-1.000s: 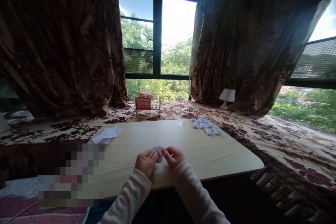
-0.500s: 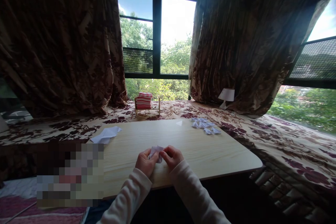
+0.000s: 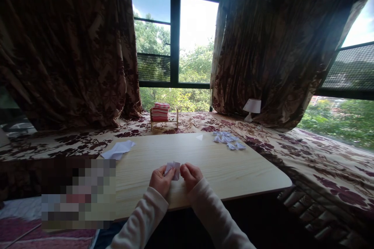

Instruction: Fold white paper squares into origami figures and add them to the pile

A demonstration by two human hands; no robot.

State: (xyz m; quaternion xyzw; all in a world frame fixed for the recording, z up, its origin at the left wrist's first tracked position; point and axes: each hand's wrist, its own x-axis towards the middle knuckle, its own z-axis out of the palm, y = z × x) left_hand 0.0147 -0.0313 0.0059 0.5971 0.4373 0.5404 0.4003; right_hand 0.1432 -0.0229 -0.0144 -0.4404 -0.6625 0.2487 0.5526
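Observation:
A small folded piece of white paper is pinched upright between the thumb and fingers of my left hand, above the near part of the table. My right hand is closed, its fingertips right beside the paper's right edge. Whether they grip that edge or anything else is hidden. At the far right of the table lies a group of several folded white paper pieces. Some white paper sheets rest at the table's left end.
The pale wooden table has a rounded right corner. Behind it, a flowered cloth carries a small rack with folded striped cloths and a white lamp. A blurred-out patch covers the table's left side.
My right fingertips have shifted slightly right, off the paper's face to its edge. My left hand has moved a little left with the folded paper, and more of it shows.

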